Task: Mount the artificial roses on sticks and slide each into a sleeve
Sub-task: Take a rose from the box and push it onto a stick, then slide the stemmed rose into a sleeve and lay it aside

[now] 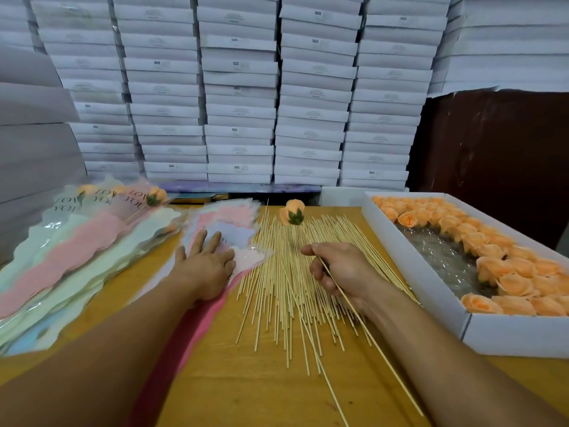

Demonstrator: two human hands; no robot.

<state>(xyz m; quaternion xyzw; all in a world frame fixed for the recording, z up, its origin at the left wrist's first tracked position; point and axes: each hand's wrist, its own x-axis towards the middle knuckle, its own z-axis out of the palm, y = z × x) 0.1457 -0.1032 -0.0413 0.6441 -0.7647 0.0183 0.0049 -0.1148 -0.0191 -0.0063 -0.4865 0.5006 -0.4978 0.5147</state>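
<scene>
Our right hand (335,269) fingers pinch one stick (369,337), its long axis running toward us and rightward; left hand (206,260) flat, fingers released, on sleeves (228,223). Yellow counter (246,389), stacked boxes (240,87) behind.

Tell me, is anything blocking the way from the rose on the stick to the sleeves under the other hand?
Nothing visible does. The right hand grips a stick whose rose sits at the far end above the loose sticks. The sleeves, pressed flat by the left hand, lie just beside them, with only low sticks between.
</scene>
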